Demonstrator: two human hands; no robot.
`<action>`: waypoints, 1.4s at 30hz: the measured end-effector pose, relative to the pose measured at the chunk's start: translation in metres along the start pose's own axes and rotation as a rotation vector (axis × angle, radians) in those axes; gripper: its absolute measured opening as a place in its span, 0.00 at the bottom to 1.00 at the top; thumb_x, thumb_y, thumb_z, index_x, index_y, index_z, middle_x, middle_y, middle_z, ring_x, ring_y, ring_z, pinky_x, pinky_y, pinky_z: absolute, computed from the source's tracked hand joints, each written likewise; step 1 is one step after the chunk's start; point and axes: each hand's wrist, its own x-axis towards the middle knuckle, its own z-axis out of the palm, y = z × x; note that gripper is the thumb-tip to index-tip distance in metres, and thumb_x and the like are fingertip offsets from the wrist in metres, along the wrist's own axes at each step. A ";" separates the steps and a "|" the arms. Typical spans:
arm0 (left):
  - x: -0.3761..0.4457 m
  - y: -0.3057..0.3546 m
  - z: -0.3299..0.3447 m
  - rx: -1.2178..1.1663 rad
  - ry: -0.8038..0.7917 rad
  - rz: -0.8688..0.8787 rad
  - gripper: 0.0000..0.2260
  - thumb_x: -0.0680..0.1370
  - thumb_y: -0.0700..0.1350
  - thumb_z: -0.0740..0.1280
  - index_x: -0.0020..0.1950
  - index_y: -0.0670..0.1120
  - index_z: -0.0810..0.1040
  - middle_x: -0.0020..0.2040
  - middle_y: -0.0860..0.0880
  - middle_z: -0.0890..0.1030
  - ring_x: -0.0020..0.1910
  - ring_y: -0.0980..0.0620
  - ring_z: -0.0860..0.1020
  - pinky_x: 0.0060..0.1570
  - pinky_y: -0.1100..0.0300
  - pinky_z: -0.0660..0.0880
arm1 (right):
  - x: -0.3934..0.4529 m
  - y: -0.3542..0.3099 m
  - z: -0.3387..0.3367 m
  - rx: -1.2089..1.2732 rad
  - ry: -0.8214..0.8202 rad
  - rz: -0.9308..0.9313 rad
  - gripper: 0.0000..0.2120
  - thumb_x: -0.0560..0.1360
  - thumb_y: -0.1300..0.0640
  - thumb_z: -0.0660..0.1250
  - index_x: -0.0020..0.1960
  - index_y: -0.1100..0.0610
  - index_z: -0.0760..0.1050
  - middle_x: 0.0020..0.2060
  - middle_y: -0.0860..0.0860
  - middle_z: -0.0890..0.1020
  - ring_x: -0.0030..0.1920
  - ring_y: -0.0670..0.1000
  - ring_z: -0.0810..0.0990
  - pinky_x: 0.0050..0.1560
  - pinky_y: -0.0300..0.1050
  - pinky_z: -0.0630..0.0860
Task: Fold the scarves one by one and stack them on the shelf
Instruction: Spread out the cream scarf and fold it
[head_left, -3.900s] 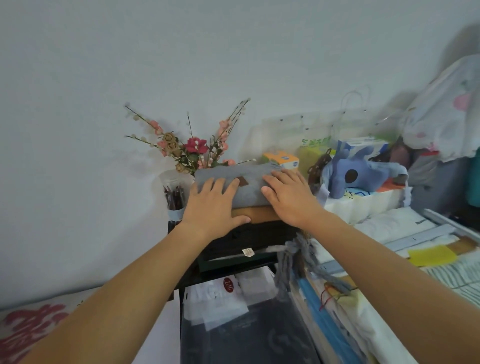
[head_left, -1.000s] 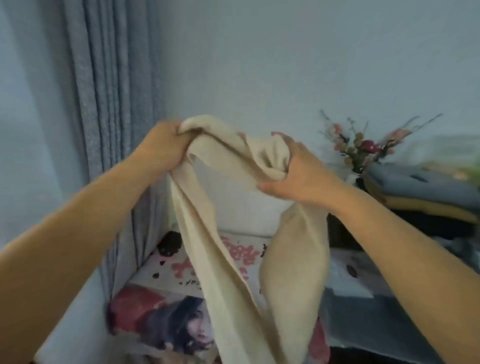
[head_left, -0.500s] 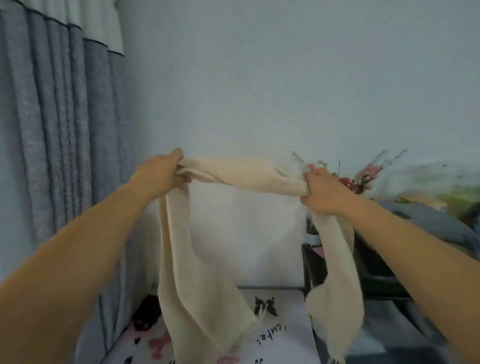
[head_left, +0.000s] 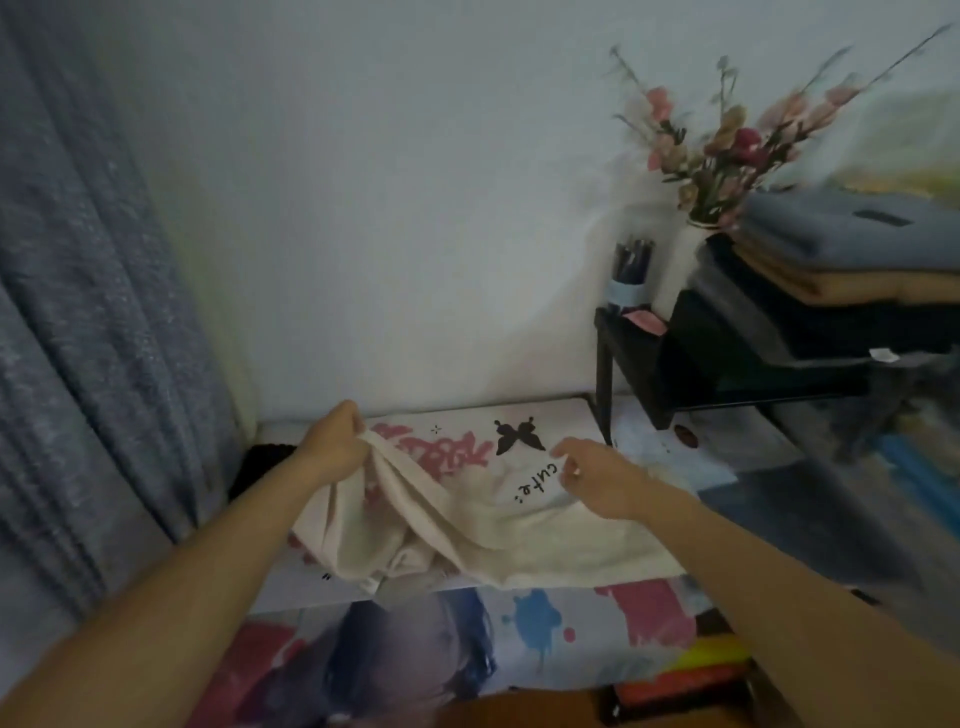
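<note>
A cream scarf (head_left: 467, 525) lies in a loose heap on a printed sheet (head_left: 524, 447) that covers a flat surface, just left of a black shelf (head_left: 649, 358). The left hand (head_left: 335, 441) pinches one corner of the scarf and lifts it a little above the sheet, so the cloth falls away from the fingers in slack pleats. The right hand (head_left: 597, 480) hovers over the other end of the scarf, nearer the shelf; its fingers are bent, but the frame is too blurred to tell whether they hold cloth.

On top of the shelf a grey folded scarf (head_left: 841, 228) sits on a tan one (head_left: 852, 286), with darker folded cloth beneath. A vase of flowers (head_left: 717, 150) stands at the shelf's left end, against the wall.

The step in hand looks like spreading the scarf flat before folding. To do it well, the right hand should find the matching corner on its side and draw it away from the left until the edge between them runs straight. The bunched middle needs smoothing, since creases folded in now will make a lumpy bundle. A fold about as wide as the grey scarf would let the stack sit level. The stack sits just beside the flowers, so care is needed when placing it.
</note>
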 end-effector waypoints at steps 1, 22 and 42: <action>0.001 0.002 0.000 -0.059 -0.065 0.039 0.11 0.74 0.36 0.68 0.47 0.49 0.70 0.46 0.47 0.76 0.45 0.48 0.75 0.37 0.59 0.70 | 0.002 -0.017 0.014 0.049 -0.065 -0.041 0.18 0.81 0.58 0.63 0.71 0.51 0.70 0.59 0.50 0.74 0.54 0.49 0.76 0.52 0.43 0.76; -0.012 -0.030 0.001 -0.032 0.004 0.206 0.11 0.79 0.56 0.62 0.49 0.50 0.78 0.48 0.51 0.80 0.47 0.47 0.80 0.48 0.49 0.79 | 0.011 -0.137 -0.024 0.110 0.556 -0.388 0.09 0.81 0.65 0.58 0.57 0.57 0.74 0.42 0.50 0.77 0.39 0.47 0.74 0.39 0.35 0.69; -0.017 0.088 0.114 -0.402 -0.090 0.169 0.04 0.83 0.49 0.64 0.52 0.50 0.76 0.50 0.54 0.81 0.48 0.53 0.79 0.50 0.55 0.76 | -0.071 0.044 -0.160 -0.176 0.745 -0.198 0.09 0.78 0.62 0.65 0.55 0.55 0.81 0.40 0.50 0.82 0.42 0.52 0.80 0.44 0.43 0.69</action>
